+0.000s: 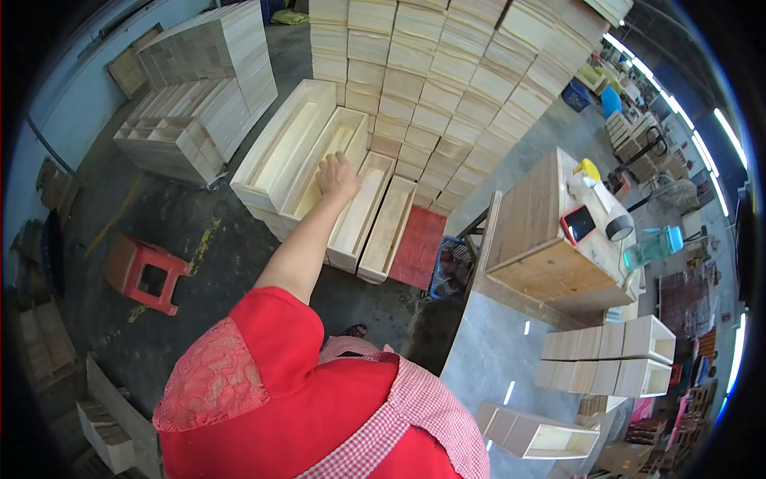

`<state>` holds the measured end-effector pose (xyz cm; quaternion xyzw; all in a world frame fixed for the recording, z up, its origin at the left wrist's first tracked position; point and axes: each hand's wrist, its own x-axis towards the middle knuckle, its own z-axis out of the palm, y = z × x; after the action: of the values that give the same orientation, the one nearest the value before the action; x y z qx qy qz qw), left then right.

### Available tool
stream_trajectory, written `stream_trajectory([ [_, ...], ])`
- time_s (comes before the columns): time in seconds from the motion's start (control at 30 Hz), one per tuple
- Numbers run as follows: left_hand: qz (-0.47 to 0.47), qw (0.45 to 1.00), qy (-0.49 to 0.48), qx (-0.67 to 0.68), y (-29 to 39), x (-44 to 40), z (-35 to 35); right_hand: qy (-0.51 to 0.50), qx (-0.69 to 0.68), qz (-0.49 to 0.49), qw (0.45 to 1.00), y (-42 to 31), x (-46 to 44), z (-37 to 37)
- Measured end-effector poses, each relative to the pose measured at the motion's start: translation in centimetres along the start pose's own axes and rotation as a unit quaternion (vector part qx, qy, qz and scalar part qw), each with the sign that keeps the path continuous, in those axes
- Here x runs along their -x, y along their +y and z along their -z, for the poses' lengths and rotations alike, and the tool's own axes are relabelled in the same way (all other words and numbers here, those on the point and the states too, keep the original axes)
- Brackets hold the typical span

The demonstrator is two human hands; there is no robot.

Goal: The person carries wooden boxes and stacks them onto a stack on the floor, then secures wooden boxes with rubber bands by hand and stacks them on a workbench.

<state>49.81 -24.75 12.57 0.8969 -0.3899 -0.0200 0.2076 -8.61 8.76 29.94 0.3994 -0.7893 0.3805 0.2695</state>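
Observation:
My left hand (338, 177) reaches out at the end of a bare arm from a red sleeve. Its fingers are bent over the side of a long, open wooden box (349, 124), seemingly gripping it. Another long wooden box (275, 156) lies to the left of it, set higher. To the right are two lower boxes, a pale wooden one (363, 211) and a narrower wooden one (388, 230), lying side by side. My right hand is out of view.
Tall stacks of wooden boxes (415, 76) stand behind. A red stool (150, 271) is on the floor at left. The grey worktable (495, 351) at right bears several small boxes (606, 343), with a phone (578, 223) and bottle (650, 249) on a wooden cabinet (523, 219).

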Motion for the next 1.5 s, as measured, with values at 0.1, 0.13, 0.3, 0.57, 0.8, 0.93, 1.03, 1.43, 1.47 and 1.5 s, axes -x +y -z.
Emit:
stream_trajectory([
  [0.1,0.092,0.984,-0.147,0.03,-2.8,-3.7,-2.9,-0.041,-0.135,0.011,0.99,-2.1,1.0,-3.3],
  [0.13,0.11,0.974,-0.193,0.05,-3.1,-4.3,-3.5,-0.051,-0.265,-0.027,0.962,-1.4,1.6,-5.3],
  [0.3,0.063,0.987,-0.115,0.09,-2.0,-1.0,0.6,-0.192,-0.275,0.035,0.941,-6.8,3.5,-8.7],
  [0.57,-0.203,0.765,-0.371,0.486,-4.5,2.3,2.4,-0.364,-0.357,0.138,0.849,-17.9,4.8,-13.5],
  [0.8,-0.192,0.554,-0.727,0.358,-2.0,6.7,3.2,-0.391,-0.435,0.254,0.77,-18.7,2.0,-14.6],
  [0.93,-0.155,0.493,-0.775,0.363,2.8,9.9,5.6,-0.336,-0.398,0.188,0.833,-15.5,3.7,-12.6],
  [1.03,-0.385,0.499,-0.703,0.328,7.4,12.9,7.0,-0.341,-0.405,0.18,0.829,-14.2,5.8,-11.9],
  [1.43,-0.698,0.512,-0.479,0.144,15.5,19.0,5.0,-0.386,-0.455,0.046,0.801,-12.5,10.1,-10.0],
  [1.47,-0.697,0.512,-0.484,0.134,15.8,19.0,5.3,-0.381,-0.465,0.021,0.799,-12.5,10.3,-10.0],
  [1.5,-0.697,0.505,-0.49,0.14,16.2,19.0,5.4,-0.375,-0.475,-0.004,0.796,-12.5,10.5,-10.0],
])
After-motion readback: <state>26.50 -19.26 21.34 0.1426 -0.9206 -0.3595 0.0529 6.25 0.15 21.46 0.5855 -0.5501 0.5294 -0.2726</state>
